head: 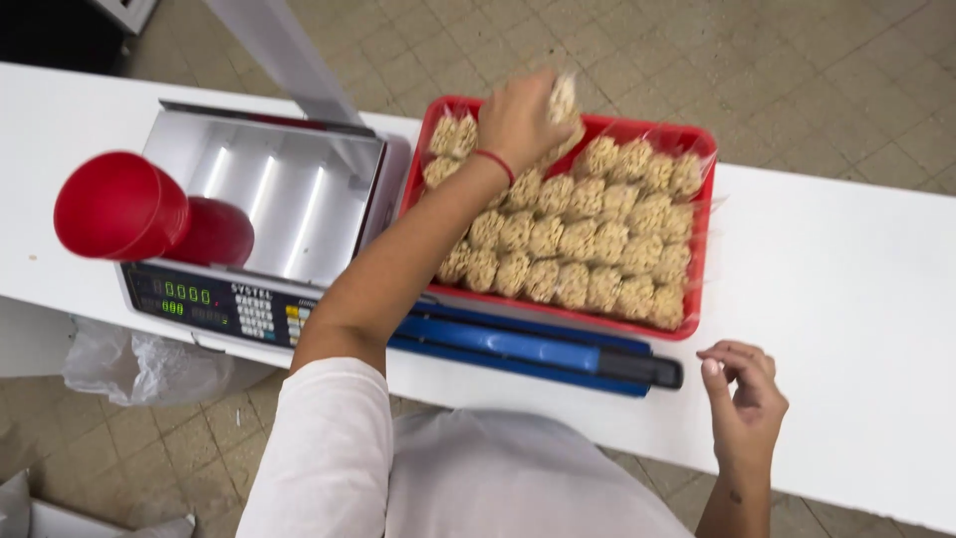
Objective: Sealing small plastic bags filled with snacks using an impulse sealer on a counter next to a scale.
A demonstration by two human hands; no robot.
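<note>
My left hand (518, 118) reaches over the far left corner of a red tray (703, 199) and grips a clear bag of beige puffed snack rounds (564, 100), held just above the tray. The tray is packed with several rows of similar bagged snack rounds (588, 249). A red thread band circles my left wrist. My right hand (745, 394) hovers at the table's near edge, right of the tray, fingers loosely curled with nothing in them.
A steel-topped electronic scale (269, 189) with green digits stands left of the tray. Red stacked cups (124, 206) sit at its left. A blue bar-shaped sealer (528, 346) lies along the tray's near side. Crumpled plastic (139, 364) lies on the tiled floor below the white table (846, 269).
</note>
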